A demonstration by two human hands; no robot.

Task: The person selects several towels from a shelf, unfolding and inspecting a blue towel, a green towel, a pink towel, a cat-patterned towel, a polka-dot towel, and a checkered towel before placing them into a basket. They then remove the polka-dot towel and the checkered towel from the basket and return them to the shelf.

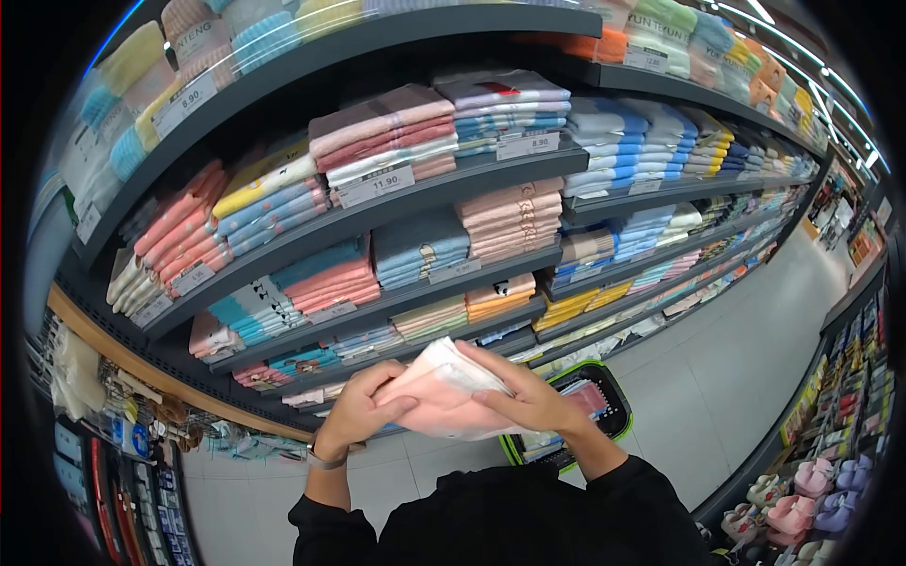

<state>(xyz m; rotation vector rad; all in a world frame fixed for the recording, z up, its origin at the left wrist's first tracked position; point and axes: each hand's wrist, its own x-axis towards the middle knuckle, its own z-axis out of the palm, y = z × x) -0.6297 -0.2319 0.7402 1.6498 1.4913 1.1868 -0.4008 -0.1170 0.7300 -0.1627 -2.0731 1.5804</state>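
Observation:
A folded pink-and-white towel (pixel 436 389) is held up in front of my body, between both hands. Round its left end my left hand (pixel 361 407) is closed, thumb on the near face. My right hand (pixel 528 394) grips the right side, with the thumb across the front and the fingers along the upper edge. A bracelet or watch band (pixel 327 460) circles my left wrist. Below my right forearm, a black basket with a bright green rim (pixel 627 407) stands on the floor, with folded cloth items (pixel 587 398) inside.
Dark shelves (pixel 453 179) hold stacks of folded towels, including a pale pink stack (pixel 510 222), with price tags (pixel 376 185) along the edges. Packaged towels (pixel 260 42) fill the top shelf. Slippers (pixel 791 514) hang at lower right. A tiled aisle (pixel 717 363) runs to the right.

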